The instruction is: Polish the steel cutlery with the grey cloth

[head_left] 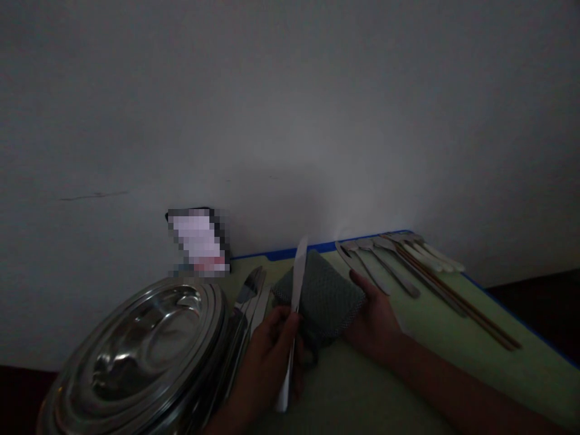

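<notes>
In the head view my left hand (272, 347) is closed round a metal table knife (298, 278), its blade pointing up and away and its handle end showing below the fist. My right hand (374, 320) holds a grey-green textured cloth pad (330, 296) from its right side, the thumb out along the edge. The pad lies just behind and right of the knife blade; whether they touch I cannot tell. A dark loop hangs under the pad. Left of my left hand lie several metal knives (256, 296), partly covered by the hand and the plates.
Stacked oval steel dishes (212, 314) stand at the left. Along the right of the green, blue-edged table (435, 362) lie forks (394, 272), brown chopsticks (475, 314) and white-handled cutlery (428, 255). A phone with a blurred screen (199, 238) leans on the grey wall (290, 121).
</notes>
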The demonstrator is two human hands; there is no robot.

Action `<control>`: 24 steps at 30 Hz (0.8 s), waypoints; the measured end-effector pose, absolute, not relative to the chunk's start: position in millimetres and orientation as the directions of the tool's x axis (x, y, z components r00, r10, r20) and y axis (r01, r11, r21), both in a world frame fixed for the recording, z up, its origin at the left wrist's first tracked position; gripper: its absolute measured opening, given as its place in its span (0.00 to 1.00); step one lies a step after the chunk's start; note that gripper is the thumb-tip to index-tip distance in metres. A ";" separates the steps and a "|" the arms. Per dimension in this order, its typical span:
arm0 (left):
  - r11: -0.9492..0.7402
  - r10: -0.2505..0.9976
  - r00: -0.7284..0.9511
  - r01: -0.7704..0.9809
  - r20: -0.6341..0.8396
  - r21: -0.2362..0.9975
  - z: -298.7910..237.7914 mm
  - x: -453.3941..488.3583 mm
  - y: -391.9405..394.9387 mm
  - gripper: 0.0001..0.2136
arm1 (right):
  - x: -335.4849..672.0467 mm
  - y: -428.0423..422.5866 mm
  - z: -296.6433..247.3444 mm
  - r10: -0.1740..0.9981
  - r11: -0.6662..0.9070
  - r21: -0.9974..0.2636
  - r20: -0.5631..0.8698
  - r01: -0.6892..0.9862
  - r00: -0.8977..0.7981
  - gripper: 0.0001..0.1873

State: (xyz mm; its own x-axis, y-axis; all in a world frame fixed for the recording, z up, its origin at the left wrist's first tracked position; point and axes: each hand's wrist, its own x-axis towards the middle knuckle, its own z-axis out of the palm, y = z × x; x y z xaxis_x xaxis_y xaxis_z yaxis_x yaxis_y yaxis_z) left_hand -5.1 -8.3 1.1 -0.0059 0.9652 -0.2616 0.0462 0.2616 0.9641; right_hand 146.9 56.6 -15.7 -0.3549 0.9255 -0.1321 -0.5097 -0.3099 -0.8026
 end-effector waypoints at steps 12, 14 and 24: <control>0.166 0.978 0.053 0.367 -0.199 0.915 9.4 3.2 -18.3 0.13 | 142.5 43.2 -18.5 0.853 -0.212 -0.873 0.055 -0.440 -0.520 0.13; 0.134 0.981 0.079 0.395 -0.179 0.909 9.7 2.0 -19.0 0.12 | 142.0 43.7 -16.9 0.853 -0.192 -0.877 0.073 -0.440 -0.517 0.14; 0.082 0.951 0.241 0.401 -0.192 0.913 8.2 -0.4 -19.6 0.14 | 136.0 46.5 -24.7 0.954 -0.298 -0.733 -0.220 -0.611 -0.202 0.13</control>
